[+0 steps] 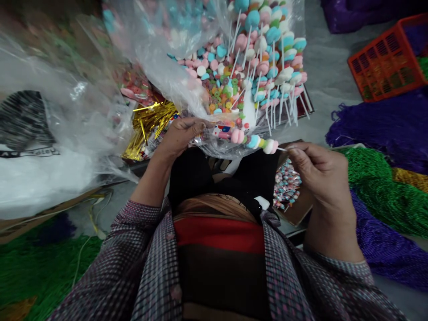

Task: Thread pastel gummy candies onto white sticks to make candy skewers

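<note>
My right hand (317,171) is closed in a pinch on the thin white stick of a candy skewer (256,141), which carries pink, blue, green and white sweets and points left. My left hand (182,133) is closed at the lower edge of a clear plastic bag (174,71), with fingers curled near a small pink sweet; what it grips is hard to make out. Behind the hands lies a heap of loose pastel sweets (220,80) and a pile of finished skewers (274,58) with their sticks pointing down.
Gold twist ties (150,122) lie left of centre. A box of wrapped sweets (287,185) sits under my right wrist. An orange crate (388,58) stands at the upper right. Purple and green bead strands (384,196) cover the floor on the right and lower left.
</note>
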Tool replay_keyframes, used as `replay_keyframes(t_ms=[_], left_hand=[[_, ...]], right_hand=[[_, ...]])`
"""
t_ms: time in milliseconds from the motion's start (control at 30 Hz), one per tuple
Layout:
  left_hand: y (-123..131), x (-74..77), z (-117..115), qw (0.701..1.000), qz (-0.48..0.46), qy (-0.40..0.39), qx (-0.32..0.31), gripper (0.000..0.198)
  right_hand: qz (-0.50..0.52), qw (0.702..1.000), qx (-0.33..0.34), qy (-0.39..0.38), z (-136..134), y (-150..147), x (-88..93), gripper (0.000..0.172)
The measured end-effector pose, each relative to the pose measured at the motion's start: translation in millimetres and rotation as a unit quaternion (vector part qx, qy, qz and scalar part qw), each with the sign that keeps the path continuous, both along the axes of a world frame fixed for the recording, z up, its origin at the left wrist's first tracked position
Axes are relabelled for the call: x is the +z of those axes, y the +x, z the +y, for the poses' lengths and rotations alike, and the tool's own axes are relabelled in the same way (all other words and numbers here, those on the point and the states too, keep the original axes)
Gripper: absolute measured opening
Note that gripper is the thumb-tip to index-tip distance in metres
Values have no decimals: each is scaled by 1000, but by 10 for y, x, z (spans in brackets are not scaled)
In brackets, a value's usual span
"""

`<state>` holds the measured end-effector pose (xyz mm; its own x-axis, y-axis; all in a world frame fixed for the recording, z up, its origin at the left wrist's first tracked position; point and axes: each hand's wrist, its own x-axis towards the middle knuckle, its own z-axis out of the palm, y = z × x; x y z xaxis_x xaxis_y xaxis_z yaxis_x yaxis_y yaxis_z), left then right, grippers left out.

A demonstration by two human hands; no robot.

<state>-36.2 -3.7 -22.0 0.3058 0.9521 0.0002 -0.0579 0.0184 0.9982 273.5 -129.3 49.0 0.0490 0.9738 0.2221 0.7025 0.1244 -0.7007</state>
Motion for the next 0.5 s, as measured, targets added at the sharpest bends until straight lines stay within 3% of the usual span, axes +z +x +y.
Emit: replay_keyframes(t_ms=[167,267,500], left_hand=[[-13,64,-19,998,61,27,-19,38],[-4,115,-33,997,77,28,-16,40],[20,215,-66,991,121,26,-47,33]], right_hand=[[-184,978,48,89,22,24,54,26],[-231,966,67,92,33,40,22,30],[-27,999,11,-33,-18,-97,-221,26]])
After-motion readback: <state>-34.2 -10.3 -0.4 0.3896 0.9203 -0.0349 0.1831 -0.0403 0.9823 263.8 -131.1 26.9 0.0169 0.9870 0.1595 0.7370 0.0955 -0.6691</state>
